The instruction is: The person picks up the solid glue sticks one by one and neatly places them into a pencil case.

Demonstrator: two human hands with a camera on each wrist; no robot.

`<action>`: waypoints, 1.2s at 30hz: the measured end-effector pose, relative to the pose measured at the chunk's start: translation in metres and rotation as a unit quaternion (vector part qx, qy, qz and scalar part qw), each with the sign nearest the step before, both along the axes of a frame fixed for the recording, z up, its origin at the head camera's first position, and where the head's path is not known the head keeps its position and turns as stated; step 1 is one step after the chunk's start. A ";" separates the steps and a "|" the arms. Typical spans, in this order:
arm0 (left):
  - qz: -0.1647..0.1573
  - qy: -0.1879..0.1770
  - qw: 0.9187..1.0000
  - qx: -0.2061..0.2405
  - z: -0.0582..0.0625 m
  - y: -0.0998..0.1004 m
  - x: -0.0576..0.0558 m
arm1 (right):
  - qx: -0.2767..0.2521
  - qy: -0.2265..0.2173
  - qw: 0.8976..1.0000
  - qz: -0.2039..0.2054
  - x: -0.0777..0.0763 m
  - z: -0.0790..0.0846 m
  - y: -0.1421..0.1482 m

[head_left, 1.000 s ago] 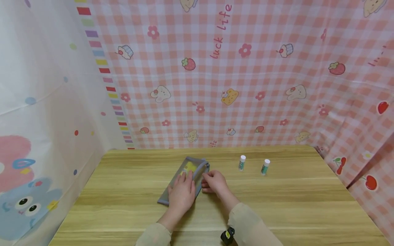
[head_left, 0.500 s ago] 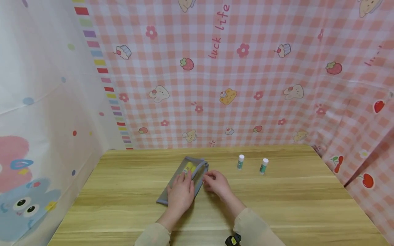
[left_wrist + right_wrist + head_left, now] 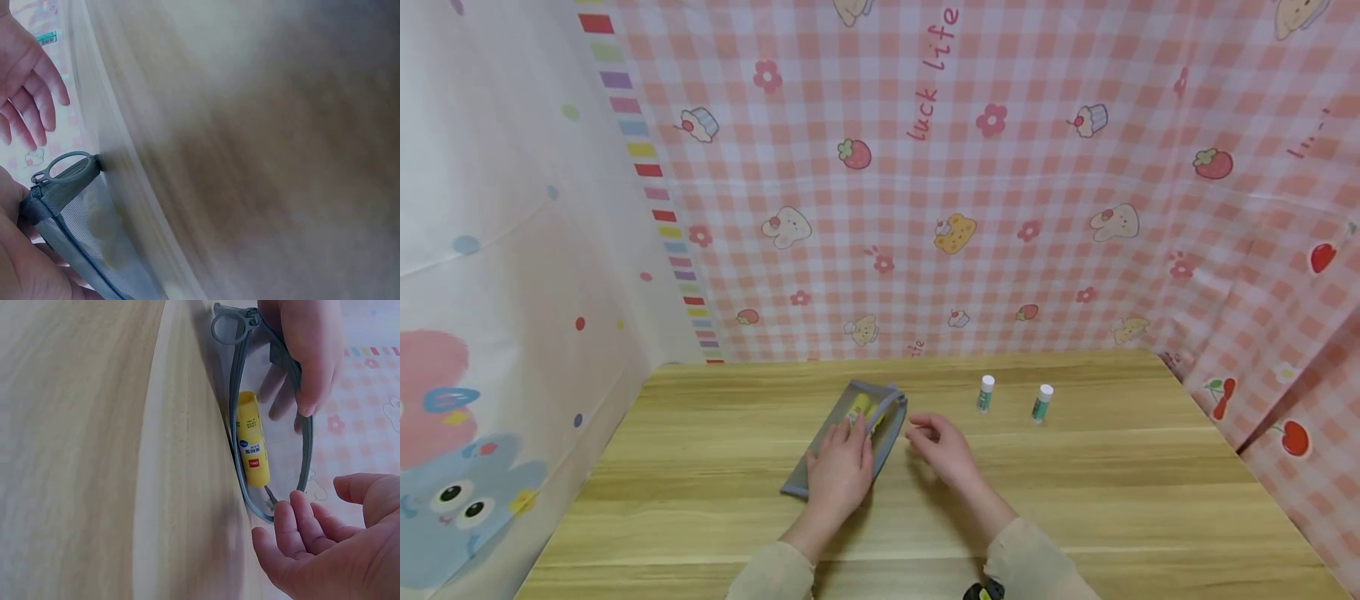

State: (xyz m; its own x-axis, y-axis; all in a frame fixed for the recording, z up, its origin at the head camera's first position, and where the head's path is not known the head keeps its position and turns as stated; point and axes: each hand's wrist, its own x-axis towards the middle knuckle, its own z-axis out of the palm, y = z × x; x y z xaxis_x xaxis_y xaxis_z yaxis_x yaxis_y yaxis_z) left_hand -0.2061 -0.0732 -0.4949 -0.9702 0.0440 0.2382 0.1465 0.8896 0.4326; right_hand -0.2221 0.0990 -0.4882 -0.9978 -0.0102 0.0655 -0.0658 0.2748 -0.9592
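A grey mesh zip pouch (image 3: 891,432) lies slantwise on the table, its zipped mouth gaping. Inside is a yellow glue stick (image 3: 252,440), printed with a label; a second yellow shape beside it is partly covered in the head view. My left hand (image 3: 841,471) rests on the pouch with fingers extended over the mesh. Just right of the pouch, my right hand (image 3: 946,450) hovers with loosely bent fingers and holds nothing. The zipper's ring pull (image 3: 69,167) sits at one end of the zip, near my left hand.
Two white-capped glue sticks with green labels, one (image 3: 986,394) nearer and one (image 3: 1042,404) further right, stand upright beyond my right hand. The wooden table (image 3: 1120,492) ends against a pink checked cloth (image 3: 1060,175). A white cloth (image 3: 550,275) hangs at left.
My right hand has let go of the pouch's right edge and drawn away to the right. The pouch mouth looks wider. My left hand has stayed on the pouch.
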 end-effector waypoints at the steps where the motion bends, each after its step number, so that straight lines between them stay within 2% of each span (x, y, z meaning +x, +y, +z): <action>1: 0.000 0.000 1.000 0.000 0.000 0.000 0.000 | 0.004 0.002 1.000 -0.001 0.000 0.000 0.002; 8: 0.001 0.000 1.000 0.001 0.000 0.000 0.000 | 0.026 0.002 1.000 -0.014 0.004 0.009 0.014; 17: 0.001 0.004 1.000 0.002 0.000 0.000 0.000 | 0.022 0.000 0.999 -0.030 0.007 0.017 0.033; 28: -0.002 0.000 1.000 0.002 0.001 0.000 0.001 | 0.029 0.055 0.997 -0.042 0.012 0.016 0.059; 36: 0.000 -0.003 1.000 0.003 0.001 0.000 0.001 | 0.020 0.066 0.996 -0.052 0.014 0.020 0.076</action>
